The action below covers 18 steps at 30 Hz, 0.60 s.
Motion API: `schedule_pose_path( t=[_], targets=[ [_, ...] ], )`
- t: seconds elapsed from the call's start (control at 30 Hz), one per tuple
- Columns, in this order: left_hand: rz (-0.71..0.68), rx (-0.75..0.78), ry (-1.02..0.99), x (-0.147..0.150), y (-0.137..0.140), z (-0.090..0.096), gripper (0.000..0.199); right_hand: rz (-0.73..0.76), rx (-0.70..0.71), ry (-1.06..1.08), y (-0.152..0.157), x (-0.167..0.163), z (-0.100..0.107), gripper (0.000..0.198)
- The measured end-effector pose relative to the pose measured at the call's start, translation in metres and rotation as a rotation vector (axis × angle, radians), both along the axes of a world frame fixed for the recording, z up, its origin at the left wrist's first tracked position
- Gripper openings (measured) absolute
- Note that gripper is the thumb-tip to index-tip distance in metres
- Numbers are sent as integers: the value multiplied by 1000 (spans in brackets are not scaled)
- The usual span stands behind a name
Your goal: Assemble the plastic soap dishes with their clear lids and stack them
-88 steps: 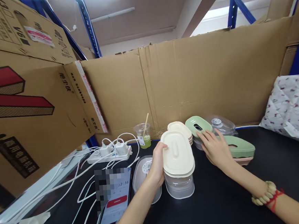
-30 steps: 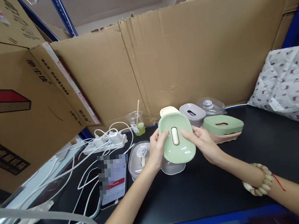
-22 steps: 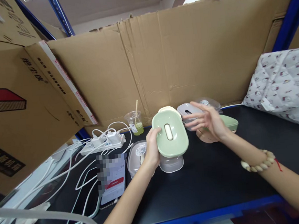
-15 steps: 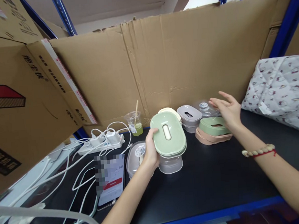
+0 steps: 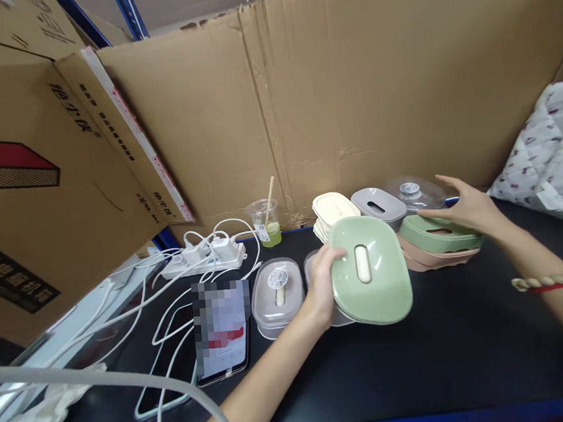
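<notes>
My left hand point(image 5: 322, 286) is closed on the edge of a light green oval lid point(image 5: 387, 255) with a cream knob in its middle slot. The lid is tilted towards me above the black tabletop, partly covering a clear container behind it. My right hand point(image 5: 471, 206) is open, thumb and fingers apart, over a green slotted ring-shaped piece point(image 5: 452, 242). I cannot tell whether it touches that piece. The green piece rests on a pink one point(image 5: 426, 261). Just behind are a clear cover point(image 5: 429, 196) with a round label and a grey slotted lid point(image 5: 381, 204).
Cream lids point(image 5: 334, 208) are stacked at the back. A clear-covered grey box point(image 5: 278, 292) stands left of my left hand, near a phone point(image 5: 223, 332), white cables, a power strip point(image 5: 207, 262) and a drink cup point(image 5: 269, 222). Cardboard point(image 5: 196, 114) walls the back; a quilted bag point(image 5: 554, 150) lies right.
The view has shifted, so most things sit differently in it. My left hand has carried the green lid rightwards, nearer the pink piece. My right hand has lowered towards the green slotted piece.
</notes>
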<state>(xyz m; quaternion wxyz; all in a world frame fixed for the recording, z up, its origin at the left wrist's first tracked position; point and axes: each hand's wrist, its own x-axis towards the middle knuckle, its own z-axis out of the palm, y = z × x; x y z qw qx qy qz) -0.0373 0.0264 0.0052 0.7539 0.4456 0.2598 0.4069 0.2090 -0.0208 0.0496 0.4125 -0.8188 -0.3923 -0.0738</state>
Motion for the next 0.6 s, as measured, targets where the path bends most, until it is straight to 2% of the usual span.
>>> schedule_pose_path(
  t=[0.1,0.23,0.37,0.6],
  targets=[
    [-20,3,-10,1,0,-4,33,-26,-76,109,2,-4,1,68],
    [-33,-19,-15,1,-2,-2,33,-11,-104,122,2,-8,3,54],
    [-28,-17,-22,0,-5,4,33,-19,-107,50,3,-5,0,48],
    [-53,-33,-31,-1,-11,10,28,23,-145,-207,6,2,-13,49]
  ],
)
